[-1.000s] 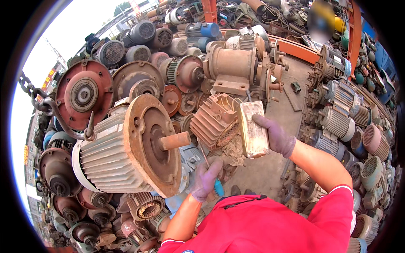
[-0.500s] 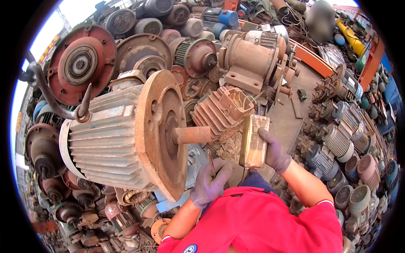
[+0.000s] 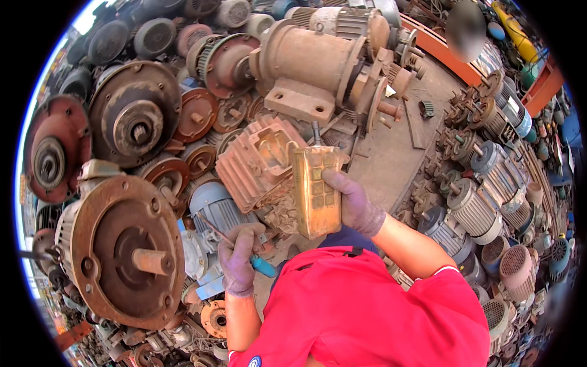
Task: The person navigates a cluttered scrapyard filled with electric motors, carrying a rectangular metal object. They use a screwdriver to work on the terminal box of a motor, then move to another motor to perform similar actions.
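My right hand (image 3: 358, 202), in a grey-purple glove, is closed around a worn yellow handheld remote control (image 3: 315, 211). It has square buttons on its face and a short dark stub at its top end. My left hand (image 3: 239, 260), gloved alike, grips a screwdriver (image 3: 263, 266). Its teal handle shows below the fingers, and its thin shaft points up and left. Left of that hand is a large electric motor (image 3: 125, 251), its rusty round flange and thick shaft facing me. Neither hand touches the motor.
A rusty finned motor housing (image 3: 260, 159) lies just beyond the remote. Behind it stands a big brown motor (image 3: 312, 67) on a foot. Flanged motors crowd the left; rows of grey motors (image 3: 474, 208) line the right. An orange beam (image 3: 443, 52) crosses the back.
The large motor now appears farther left and lower, its flange turned more toward me. Both hands have shifted left in view, and the left has moved apart from the remote. The screwdriver's handle now shows.
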`<state>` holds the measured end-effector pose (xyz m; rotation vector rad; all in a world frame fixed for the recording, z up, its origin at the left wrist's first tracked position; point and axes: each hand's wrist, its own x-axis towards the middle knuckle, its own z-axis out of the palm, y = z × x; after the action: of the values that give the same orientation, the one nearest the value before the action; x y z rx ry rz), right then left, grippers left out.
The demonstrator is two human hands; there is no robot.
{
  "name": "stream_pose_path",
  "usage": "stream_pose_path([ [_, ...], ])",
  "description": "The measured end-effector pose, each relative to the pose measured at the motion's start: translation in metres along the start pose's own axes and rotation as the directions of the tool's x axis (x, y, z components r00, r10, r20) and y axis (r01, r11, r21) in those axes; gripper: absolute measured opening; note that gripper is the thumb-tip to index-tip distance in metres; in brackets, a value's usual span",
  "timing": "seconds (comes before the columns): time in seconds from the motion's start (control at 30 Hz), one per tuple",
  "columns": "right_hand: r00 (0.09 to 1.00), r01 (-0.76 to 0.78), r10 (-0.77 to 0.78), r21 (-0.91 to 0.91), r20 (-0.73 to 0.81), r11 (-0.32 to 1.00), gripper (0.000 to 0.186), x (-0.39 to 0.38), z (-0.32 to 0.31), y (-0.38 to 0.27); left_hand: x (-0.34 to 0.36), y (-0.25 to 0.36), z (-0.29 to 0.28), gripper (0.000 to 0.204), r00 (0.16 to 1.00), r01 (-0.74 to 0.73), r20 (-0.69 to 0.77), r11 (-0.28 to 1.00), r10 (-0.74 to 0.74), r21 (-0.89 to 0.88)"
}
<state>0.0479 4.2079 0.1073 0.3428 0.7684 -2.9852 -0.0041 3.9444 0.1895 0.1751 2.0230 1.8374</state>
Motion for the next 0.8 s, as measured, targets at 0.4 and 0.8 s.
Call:
stream_pose_path([
  [0.4, 0.955, 0.084, 0.006, 0.290, -0.297, 0.953, 0.052, -0.055, -0.105, -0.151, 0.089, 0.024, 0.146, 0.042, 0.995, -0.059, 0.077, 0.998, 0.058, 0.014],
  [0.8, 0.795, 0.401, -0.207, 0.237, -0.571, 0.885, 0.048, -0.137, -0.136, -0.180, 0.178, 0.002, 0.257, 0.036, 0.873, 0.068, 0.480, 0.996, -0.088, 0.060],
])
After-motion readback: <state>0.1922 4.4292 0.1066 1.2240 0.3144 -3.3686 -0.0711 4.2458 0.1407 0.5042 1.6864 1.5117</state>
